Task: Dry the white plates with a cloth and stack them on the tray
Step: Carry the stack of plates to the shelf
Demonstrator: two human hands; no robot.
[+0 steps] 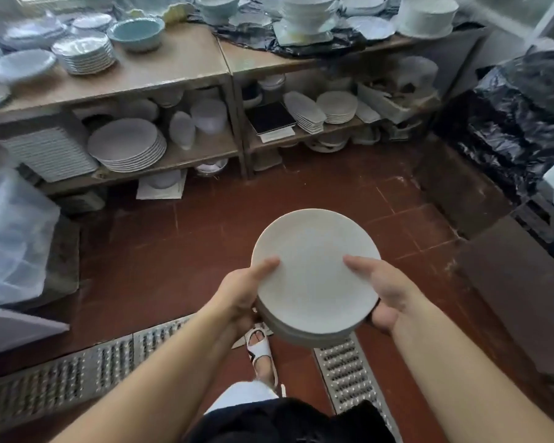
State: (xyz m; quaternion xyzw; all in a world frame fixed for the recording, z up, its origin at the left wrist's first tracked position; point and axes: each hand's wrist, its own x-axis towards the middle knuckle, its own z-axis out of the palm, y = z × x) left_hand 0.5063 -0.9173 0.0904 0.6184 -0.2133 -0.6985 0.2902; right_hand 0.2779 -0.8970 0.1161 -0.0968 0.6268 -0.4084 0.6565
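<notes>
A small stack of round white plates (314, 270) hangs in front of me above the red floor. My left hand (242, 290) grips the stack's left edge, thumb on the top plate's rim. My right hand (383, 289) holds the right edge the same way, fingers underneath. The top plate's face is bare and turned up. No cloth and no tray show in this view.
Wooden shelves (141, 81) ahead carry many stacked plates (127, 145) and bowls (136, 33). Black plastic-wrapped goods (518, 123) stand at the right, a clear-wrapped bundle (10, 238) at the left. Metal drain grates (349, 369) cross the tiled floor near my sandalled foot (261, 346).
</notes>
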